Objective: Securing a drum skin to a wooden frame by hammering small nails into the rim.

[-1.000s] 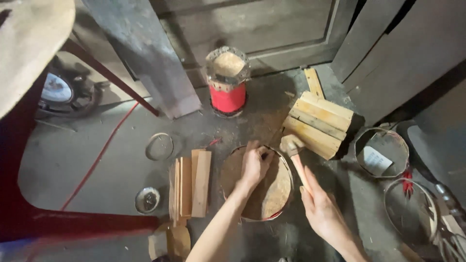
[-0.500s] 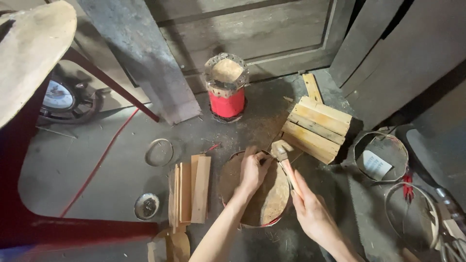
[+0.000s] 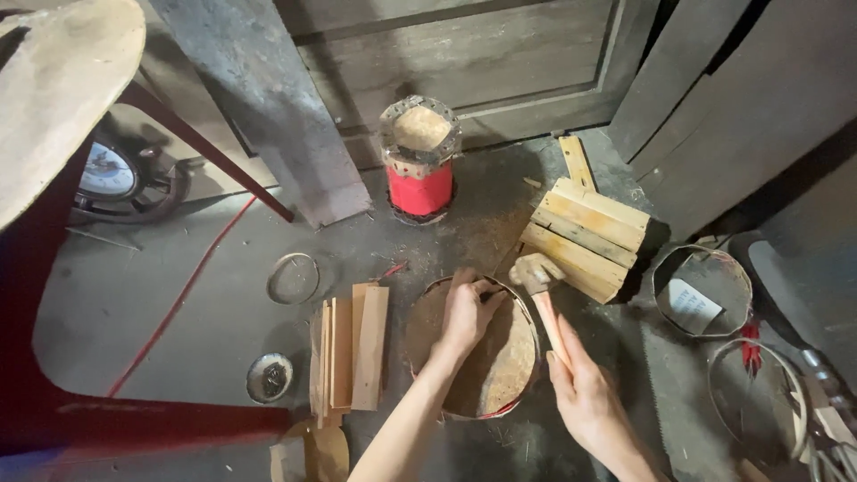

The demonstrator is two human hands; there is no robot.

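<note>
Workshop floor, dusty grey, dark timber door behind. I see a round hoop frame point(image 3: 473, 348) lying flat at centre; left hand point(image 3: 466, 314) is pressed on its far rim, fingers curled over the edge. Right hand point(image 3: 585, 397) is clenched around a wooden mallet point(image 3: 542, 295), head at the rim. Looks mid-job: rim being seated, not finished. Slats point(image 3: 350, 355) just left, plank stack point(image 3: 589, 236) and empty hoops point(image 3: 701, 290) right.
</note>
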